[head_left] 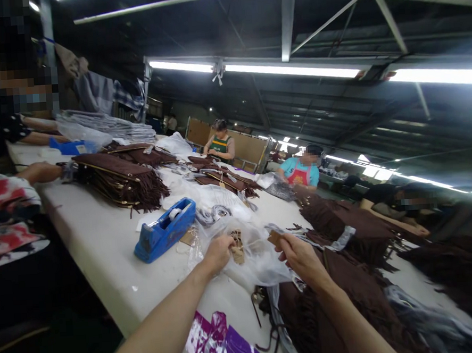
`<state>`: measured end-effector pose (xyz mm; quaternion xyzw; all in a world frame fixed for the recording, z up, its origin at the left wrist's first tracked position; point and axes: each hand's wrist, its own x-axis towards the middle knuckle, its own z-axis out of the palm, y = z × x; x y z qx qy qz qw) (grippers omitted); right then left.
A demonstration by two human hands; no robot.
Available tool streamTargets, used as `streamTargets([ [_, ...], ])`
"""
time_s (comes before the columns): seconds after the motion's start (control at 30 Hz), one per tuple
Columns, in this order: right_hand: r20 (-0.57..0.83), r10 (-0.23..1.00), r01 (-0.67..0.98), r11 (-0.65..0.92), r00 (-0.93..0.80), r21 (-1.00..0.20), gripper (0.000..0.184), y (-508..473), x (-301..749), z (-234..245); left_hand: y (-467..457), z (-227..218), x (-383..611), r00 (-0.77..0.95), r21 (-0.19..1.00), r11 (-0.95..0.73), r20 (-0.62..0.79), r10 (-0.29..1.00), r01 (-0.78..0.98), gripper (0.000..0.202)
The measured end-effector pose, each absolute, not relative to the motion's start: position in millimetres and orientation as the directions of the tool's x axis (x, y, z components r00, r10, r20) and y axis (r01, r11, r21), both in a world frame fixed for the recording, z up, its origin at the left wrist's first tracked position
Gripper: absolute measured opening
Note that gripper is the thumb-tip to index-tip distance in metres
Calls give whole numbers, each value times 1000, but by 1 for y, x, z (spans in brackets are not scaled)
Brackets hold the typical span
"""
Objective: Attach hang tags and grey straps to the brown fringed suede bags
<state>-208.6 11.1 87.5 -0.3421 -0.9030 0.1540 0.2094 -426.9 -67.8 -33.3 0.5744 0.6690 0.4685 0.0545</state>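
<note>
My right hand (300, 255) pinches a small brown cardboard hang tag (275, 238) above a clear plastic bag (261, 265). My left hand (218, 254) has its fingers closed at the edge of a bundle of tan tags with strings (237, 246) lying on the bag; what exactly sits between those fingers is hidden. A pale thread seems to run from the bundle toward the tag. Left of my left hand stands a blue tape dispenser (166, 230). Dark brown fringed bags (338, 282) lie beneath and beside my right forearm.
Stacked brown fringed bags (114, 173) lie on the white table (99, 233) at left, near a co-worker's hand (46, 172). More fringed bags (342, 218) pile up at right. Purple plastic packaging (220, 342) lies at the near edge. Several co-workers stand around the tables.
</note>
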Motion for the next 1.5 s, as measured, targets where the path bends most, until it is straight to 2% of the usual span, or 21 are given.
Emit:
streamTargets([
  [0.17,311,689,531,712,-654,-460,27,-2,-179,113,-74,-10,-414,-331,725,-194,513,792,661,45],
  [0.23,321,673,517,727,-666,-451,27,-10,-169,122,-76,9,-396,-291,815,-276,465,836,509,55],
  [0.3,326,665,511,735,-672,-445,27,-19,-161,132,-78,29,-372,-184,913,-333,378,907,235,60],
  [0.37,343,667,513,736,-661,-442,27,-26,-151,141,-81,44,-347,-26,954,-301,301,953,-2,53],
  [0.47,365,693,542,717,-622,-438,27,-30,-126,149,-89,53,-321,162,978,-176,192,968,-107,26],
  [0.6,280,733,626,677,-620,-387,28,-29,-69,133,-103,48,-314,190,994,-107,105,976,4,24],
  [0.67,226,731,642,677,-644,-360,27,-34,-43,114,-110,47,-311,185,983,-115,87,979,144,20],
  [0.73,240,719,616,687,-652,-386,26,-47,-29,93,-117,49,-301,224,937,-166,98,970,308,18],
  [0.77,260,721,584,680,-642,-443,30,-56,-28,84,-120,52,-292,261,898,-212,114,958,386,18],
  [0.83,268,745,448,605,-611,-658,50,-78,-37,71,-126,62,-272,355,793,-336,162,921,509,18],
  [0.9,195,759,220,408,-621,-886,61,-98,-53,65,-130,75,-253,427,684,-452,222,877,572,17],
  [0.93,153,757,127,298,-635,-946,59,-106,-61,64,-130,81,-245,443,647,-489,250,861,585,18],
  [0.97,112,756,53,190,-646,-980,53,-112,-67,64,-131,86,-239,442,628,-506,273,854,591,19],
  [1.03,11,758,19,31,-652,-999,38,-117,-69,66,-130,91,-234,396,637,-491,300,868,594,19],
  [1.1,-75,765,72,-37,-640,-997,42,-115,-60,68,-130,86,-236,323,670,-445,308,895,594,20],
  [1.17,-97,780,135,-16,-618,-991,46,-112,-45,70,-130,71,-241,289,670,-422,307,906,610,17],
  [1.23,-41,790,141,57,-611,-988,46,-107,-31,68,-133,49,-246,329,579,-452,310,892,679,10],
  [1.33,17,786,164,151,-618,-975,48,-99,-20,52,-137,16,-248,456,272,-531,293,840,803,19],
  [1.4,-11,783,229,168,-622,-959,51,-94,-18,32,-138,3,-248,483,113,-527,278,830,842,13],
  [1.43,-25,783,258,175,-622,-950,51,-91,-18,21,-138,0,-248,479,78,-516,273,834,853,8],
  [1.5,-31,782,284,190,-623,-940,52,-86,-18,1,-137,-1,-250,467,82,-505,274,841,859,6],
])
